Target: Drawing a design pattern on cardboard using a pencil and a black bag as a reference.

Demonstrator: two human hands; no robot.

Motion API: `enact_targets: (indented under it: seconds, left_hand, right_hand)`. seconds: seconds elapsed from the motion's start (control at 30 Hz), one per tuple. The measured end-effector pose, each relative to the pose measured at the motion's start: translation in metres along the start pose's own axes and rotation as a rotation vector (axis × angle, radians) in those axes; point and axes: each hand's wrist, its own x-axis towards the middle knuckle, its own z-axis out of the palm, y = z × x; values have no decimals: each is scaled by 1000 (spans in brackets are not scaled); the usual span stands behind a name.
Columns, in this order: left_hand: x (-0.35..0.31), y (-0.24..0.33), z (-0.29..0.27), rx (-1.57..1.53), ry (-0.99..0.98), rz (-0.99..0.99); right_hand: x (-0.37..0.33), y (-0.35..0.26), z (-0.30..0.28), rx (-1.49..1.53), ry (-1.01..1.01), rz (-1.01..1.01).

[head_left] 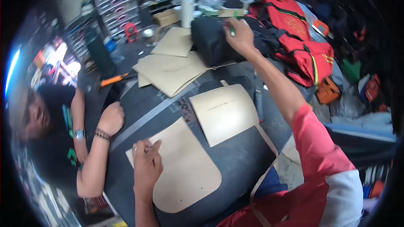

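My left hand (147,159) rests on a tan cardboard pattern piece (185,170) with rounded lower corners, its fingers partly bent and the thumb apart, nothing visible in them. On the far side, my right arm reaches over a black fabric bag (210,38). Pinched in my right hand (240,37) is a slim green pen-like thing (233,30), mostly covered by the fingers. Between the hands lies a second, slightly curved cardboard piece (225,113) with handwriting on it.
A metal ruler (143,120) crosses the dark tabletop. Cardboard sheets (168,69), an orange-handled tool (112,80), a dark green bottle (99,54) and a spray can (187,8) stand or lie beyond. Red bags (290,25) pile up right. Another person's forearm (94,159) leans on the left edge.
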Motion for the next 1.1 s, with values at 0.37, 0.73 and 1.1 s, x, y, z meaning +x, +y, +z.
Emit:
enact_targets:
  seconds: [0.37,0.73,1.1]
  left_hand:
    - [2,-3,9,-62,-22,-65]
    - [-7,-9,-3,10,-43,-87]
    - [-34,-16,-15,162,-91,-116]
  right_hand:
    - [-92,214,-14,-5,294,690]
    - [-85,155,-46,772,99,650]
    - [-123,101,-39,732,62,567]
